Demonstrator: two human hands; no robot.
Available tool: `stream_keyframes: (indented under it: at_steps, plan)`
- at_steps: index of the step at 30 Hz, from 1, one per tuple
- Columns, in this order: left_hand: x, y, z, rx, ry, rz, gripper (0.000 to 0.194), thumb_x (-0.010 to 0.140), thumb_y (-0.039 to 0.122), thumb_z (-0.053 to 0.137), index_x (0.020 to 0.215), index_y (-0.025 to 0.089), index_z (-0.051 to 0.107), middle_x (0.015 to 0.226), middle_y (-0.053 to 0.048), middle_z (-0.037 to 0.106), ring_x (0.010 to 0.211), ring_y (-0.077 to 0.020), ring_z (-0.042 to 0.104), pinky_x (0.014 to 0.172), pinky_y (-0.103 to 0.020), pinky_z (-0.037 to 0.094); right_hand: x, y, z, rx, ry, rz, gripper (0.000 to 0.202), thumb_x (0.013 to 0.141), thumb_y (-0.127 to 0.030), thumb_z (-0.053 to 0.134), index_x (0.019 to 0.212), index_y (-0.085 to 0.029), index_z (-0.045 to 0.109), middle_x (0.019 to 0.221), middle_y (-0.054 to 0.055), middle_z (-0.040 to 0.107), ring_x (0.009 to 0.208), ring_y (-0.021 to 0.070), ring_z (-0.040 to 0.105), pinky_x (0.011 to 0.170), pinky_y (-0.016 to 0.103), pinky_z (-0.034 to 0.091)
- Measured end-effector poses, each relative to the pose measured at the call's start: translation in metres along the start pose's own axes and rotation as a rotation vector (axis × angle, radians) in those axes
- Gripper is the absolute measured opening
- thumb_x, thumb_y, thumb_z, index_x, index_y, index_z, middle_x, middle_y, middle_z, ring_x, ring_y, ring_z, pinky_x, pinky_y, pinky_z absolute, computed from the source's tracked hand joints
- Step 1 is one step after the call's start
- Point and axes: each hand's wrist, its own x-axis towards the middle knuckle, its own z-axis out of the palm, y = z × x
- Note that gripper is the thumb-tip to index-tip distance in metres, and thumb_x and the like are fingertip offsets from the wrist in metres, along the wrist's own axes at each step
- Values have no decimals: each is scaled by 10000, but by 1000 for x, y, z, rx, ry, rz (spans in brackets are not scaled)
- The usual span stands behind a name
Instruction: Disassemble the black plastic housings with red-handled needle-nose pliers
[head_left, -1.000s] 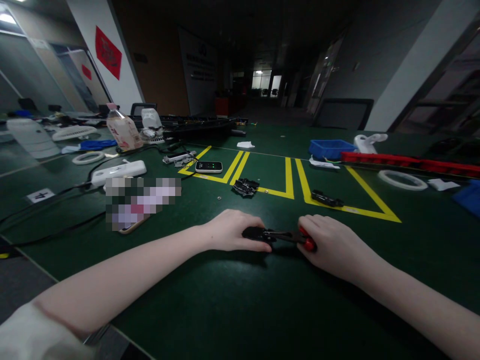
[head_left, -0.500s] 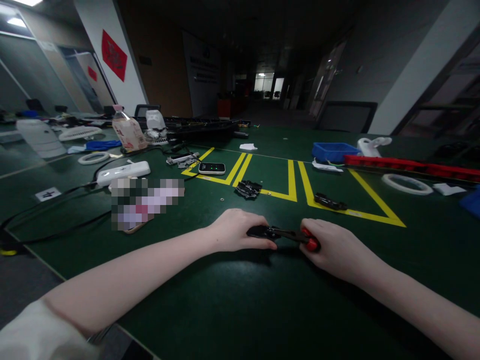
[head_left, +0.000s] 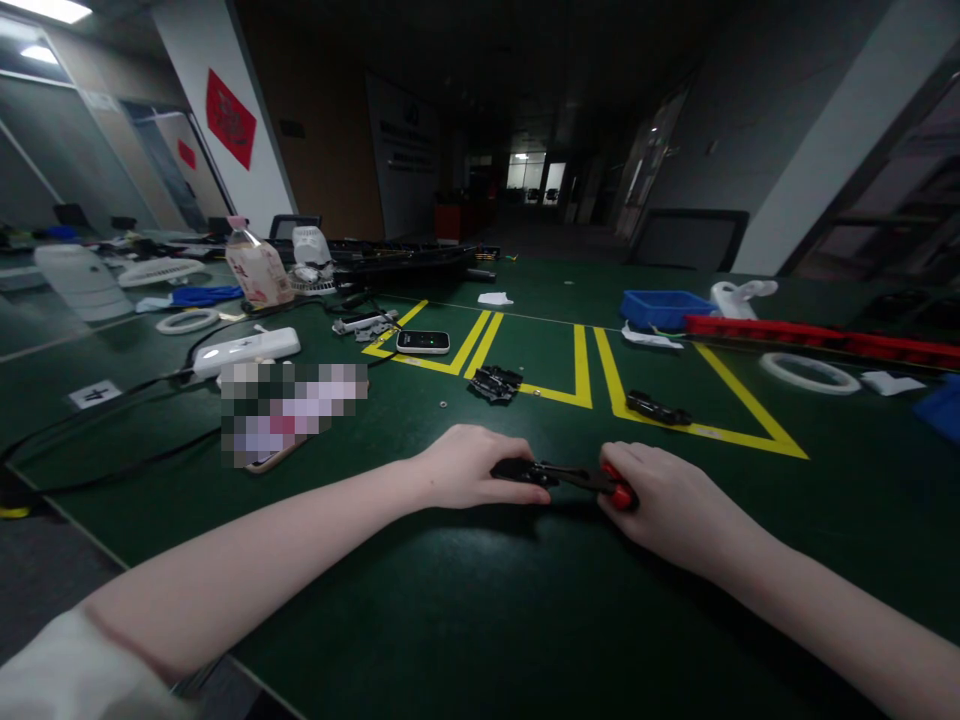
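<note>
Over the near middle of the green table, my left hand point(head_left: 472, 468) is closed around a small black part point(head_left: 517, 470), its fingers hiding most of it. My right hand point(head_left: 656, 490) is wrapped round the red handles of a pair of pliers point(head_left: 581, 478). The dark jaws of the pliers point left and meet the edge of the black part. Beyond my hands lies a cluster of black pieces point(head_left: 495, 384). A longer black piece point(head_left: 657, 408) rests on the yellow tape to the right.
Yellow tape point(head_left: 585, 365) marks out areas on the green table point(head_left: 450, 610). On the left are a phone point(head_left: 300, 410), a white power strip point(head_left: 246, 350) and a bottle point(head_left: 259, 265). A small device point(head_left: 422, 343) sits mid-table. At right stand a blue bin point(head_left: 664, 309) and a tape roll point(head_left: 810, 373).
Both hands keep their hold on the black part and the pliers, almost unmoved. The whole view has shifted very slightly.
</note>
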Motion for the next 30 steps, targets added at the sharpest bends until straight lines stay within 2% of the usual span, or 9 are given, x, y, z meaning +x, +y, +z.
stream_keyframes:
  at_steps: [7,16,23,30]
  plan:
    - [0,0,0,3,5,5,425,924,591,553,999,187,663,790,-3,665,662,-150,580,588,-242,339,2,-2,-2,28,-20,4,63,783,-286,556,821,-238,570,819,57,680,737,225,643,644,365,520]
    - [0,-1,3,-13,7,3,424,875,572,640,1072,196,653,946,-28,714,785,-174,641,638,-249,395,1,4,2,49,-28,1,73,794,-297,560,839,-241,574,837,54,686,733,215,648,632,358,531]
    - [-1,0,1,10,1,-36,473,883,615,598,1099,196,630,828,-11,689,675,-162,611,585,-247,366,1,-1,-2,9,0,-13,81,782,-262,565,849,-226,592,846,71,688,752,234,647,654,380,529]
    - [-1,-1,0,15,-12,-16,457,889,609,593,1066,191,647,828,-14,684,692,-167,613,591,-251,357,0,-9,-10,-16,-6,-22,95,776,-244,556,854,-216,604,850,87,681,761,246,643,663,392,522]
